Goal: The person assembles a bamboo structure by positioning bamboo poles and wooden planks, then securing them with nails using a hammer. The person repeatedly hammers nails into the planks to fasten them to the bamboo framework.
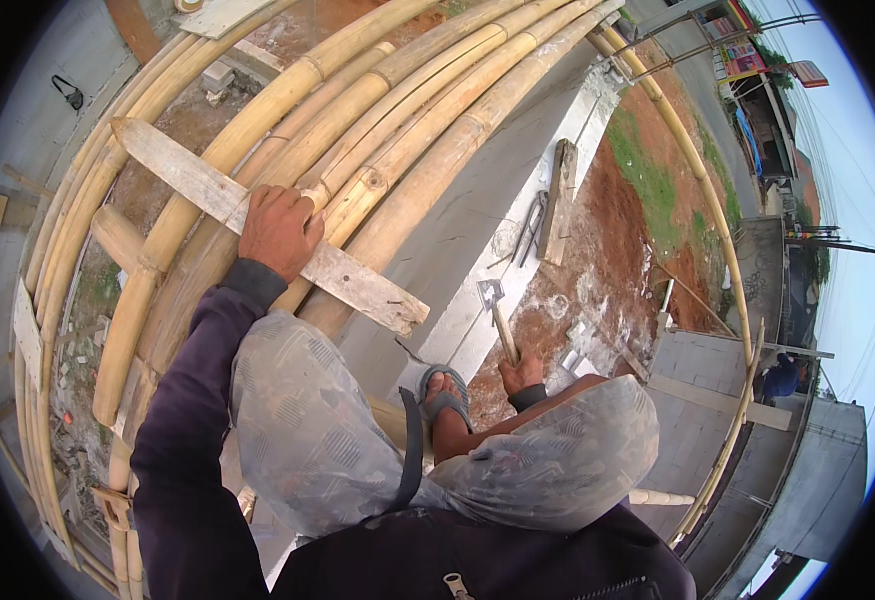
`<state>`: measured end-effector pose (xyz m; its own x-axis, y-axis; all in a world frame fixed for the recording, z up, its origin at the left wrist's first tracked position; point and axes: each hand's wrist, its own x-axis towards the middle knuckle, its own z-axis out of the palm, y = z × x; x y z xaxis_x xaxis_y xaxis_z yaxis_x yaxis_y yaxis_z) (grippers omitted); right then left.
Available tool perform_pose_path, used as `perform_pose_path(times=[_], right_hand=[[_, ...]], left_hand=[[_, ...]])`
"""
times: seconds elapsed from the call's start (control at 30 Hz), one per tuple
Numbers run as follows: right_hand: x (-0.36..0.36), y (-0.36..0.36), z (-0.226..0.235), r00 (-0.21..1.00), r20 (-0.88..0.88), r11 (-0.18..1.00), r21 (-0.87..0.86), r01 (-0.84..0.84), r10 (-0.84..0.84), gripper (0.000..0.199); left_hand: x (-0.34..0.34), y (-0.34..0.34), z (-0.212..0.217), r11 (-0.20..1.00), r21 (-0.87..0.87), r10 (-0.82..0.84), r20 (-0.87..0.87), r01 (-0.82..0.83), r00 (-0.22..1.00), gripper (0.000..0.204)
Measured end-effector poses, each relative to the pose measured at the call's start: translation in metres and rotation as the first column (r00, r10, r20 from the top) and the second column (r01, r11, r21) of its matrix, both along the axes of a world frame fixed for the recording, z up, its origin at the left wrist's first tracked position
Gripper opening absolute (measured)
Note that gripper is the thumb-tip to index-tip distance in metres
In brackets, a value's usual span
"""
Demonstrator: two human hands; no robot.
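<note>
My left hand is closed over a short wooden plank that lies across several bamboo poles. One end of this plank is pointed, and a nail sticks up near its other end. Lower and to the right, my right hand grips the wooden handle of a hammer. The metal head of the hammer points away from me, above the edge of a pale wall top. My sandalled foot stands by that wall top, between my knees.
On the wall top lie a weathered wood piece and dark metal tools. A long bamboo pole curves past on the right. Reddish soil lies below the wall. Another person is at the far right.
</note>
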<state>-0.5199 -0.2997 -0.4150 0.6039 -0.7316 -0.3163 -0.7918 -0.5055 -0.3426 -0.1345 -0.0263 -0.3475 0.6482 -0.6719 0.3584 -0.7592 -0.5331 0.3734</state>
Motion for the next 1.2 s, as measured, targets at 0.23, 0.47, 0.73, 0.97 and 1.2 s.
perform_pose_path(times=[0.23,0.47,0.73,0.97,1.2], right_hand=[[-0.02,0.009,-0.087,0.99,0.121,0.997,0.004,-0.074,0.073,0.06],[0.031,-0.06,-0.111,0.98,0.139,0.985,-0.118,-0.126,0.142,0.051],[0.034,-0.073,-0.133,0.994,0.108,0.997,-0.075,-0.019,0.027,0.032],[0.03,-0.076,-0.151,0.996,0.082,0.987,-0.161,-0.013,0.026,0.022],[0.039,-0.072,-0.161,0.998,0.054,0.974,-0.228,-0.019,0.032,0.02]], left_hand=[[0.104,0.084,-0.001,0.674,-0.233,0.716,0.438,-0.701,0.544,0.041],[0.153,0.198,-0.103,0.763,0.411,0.646,-0.442,-0.499,0.623,0.081],[0.15,0.211,-0.052,0.848,0.443,0.512,-0.536,-0.292,0.672,0.077],[0.131,0.217,-0.041,0.883,0.282,0.436,-0.201,-0.374,0.877,0.062],[0.103,0.215,-0.01,0.931,0.134,0.292,-0.833,-0.34,0.47,0.057]])
